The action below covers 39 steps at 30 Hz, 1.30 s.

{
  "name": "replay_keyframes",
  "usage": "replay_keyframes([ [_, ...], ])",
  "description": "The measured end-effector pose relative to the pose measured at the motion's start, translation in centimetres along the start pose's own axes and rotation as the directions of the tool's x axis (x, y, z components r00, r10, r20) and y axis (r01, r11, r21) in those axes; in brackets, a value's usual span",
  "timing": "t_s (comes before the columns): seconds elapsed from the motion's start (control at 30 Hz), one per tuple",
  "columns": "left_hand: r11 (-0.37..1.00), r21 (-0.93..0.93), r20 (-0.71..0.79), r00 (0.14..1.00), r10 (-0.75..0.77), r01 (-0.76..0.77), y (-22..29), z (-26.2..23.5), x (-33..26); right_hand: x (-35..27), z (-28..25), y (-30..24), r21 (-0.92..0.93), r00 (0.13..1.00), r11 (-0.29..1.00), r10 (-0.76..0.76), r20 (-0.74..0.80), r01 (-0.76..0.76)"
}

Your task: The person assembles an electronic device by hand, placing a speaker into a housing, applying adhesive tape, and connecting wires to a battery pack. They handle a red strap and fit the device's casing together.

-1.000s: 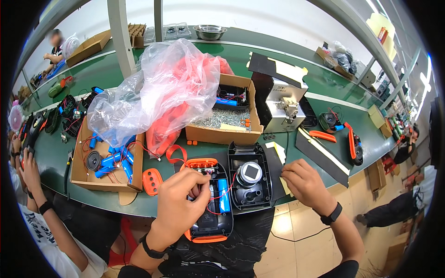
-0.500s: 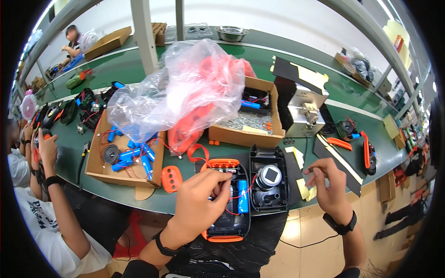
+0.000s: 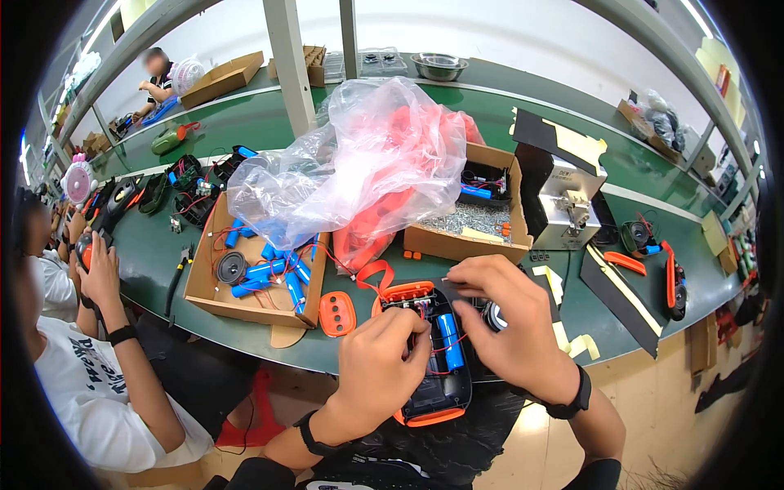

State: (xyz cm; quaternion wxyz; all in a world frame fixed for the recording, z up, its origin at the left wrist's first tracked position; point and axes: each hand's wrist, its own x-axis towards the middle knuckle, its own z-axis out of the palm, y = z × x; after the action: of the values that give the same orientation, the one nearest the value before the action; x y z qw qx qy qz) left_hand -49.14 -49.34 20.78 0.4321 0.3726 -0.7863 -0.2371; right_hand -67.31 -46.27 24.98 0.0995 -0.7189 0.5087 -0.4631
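A black housing half with orange ends (image 3: 433,392) lies open at the table's front edge, holding a blue cylindrical battery (image 3: 449,341), thin red wires and a small circuit board (image 3: 419,303). My left hand (image 3: 377,359) is closed over its left side, fingertips pinched by the board; whatever is between them is hidden. Over the upper right of the housing is my right hand (image 3: 518,327), thumb and fingers apart and pointing left. Behind it, a round speaker (image 3: 493,316) in the other housing half is mostly covered. An orange panel with holes (image 3: 337,314) lies to the left.
A cardboard box (image 3: 245,304) of blue batteries stands left, partly under a clear bag of red-orange parts (image 3: 384,155). Another box (image 3: 465,245) holds small silver pieces. Further right are a metal fixture (image 3: 567,200) and black strips (image 3: 622,302). A co-worker (image 3: 106,367) sits at left.
My right hand has moved left from beside the housing to above it, covering the speaker half. My left hand stays pinched by the board. The whole view has shifted slightly.
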Motion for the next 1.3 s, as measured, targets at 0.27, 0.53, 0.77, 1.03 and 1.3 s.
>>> replay_keyframes([
  [0.27,0.990,0.119,-0.049,0.995,0.082,-0.076,0.0,-0.4,0.0,-0.9,-1.9,-1.5,-0.246,0.981,0.967,0.111,0.161,-0.069],
  [0.53,0.950,-0.311,0.178,0.984,0.024,0.033,-2.4,0.2,1.3,-8.9,0.0,-1.1,-0.323,0.992,0.942,0.063,-0.108,-0.095],
  [0.77,0.793,-0.572,0.520,0.841,0.152,0.210,-4.9,-0.8,4.8,-10.3,3.0,-1.3,-0.199,0.909,0.951,0.142,-0.392,-0.234],
  [1.03,0.993,-0.093,0.363,0.927,0.096,-0.067,-0.6,-2.0,3.4,-9.7,1.2,-1.7,-0.334,0.966,0.923,0.113,-0.234,-0.189],
  [1.3,0.999,0.012,0.209,0.977,0.045,-0.048,0.2,-1.1,1.3,-6.2,-0.2,-2.3,-0.099,0.932,0.991,0.048,-0.359,-0.089],
])
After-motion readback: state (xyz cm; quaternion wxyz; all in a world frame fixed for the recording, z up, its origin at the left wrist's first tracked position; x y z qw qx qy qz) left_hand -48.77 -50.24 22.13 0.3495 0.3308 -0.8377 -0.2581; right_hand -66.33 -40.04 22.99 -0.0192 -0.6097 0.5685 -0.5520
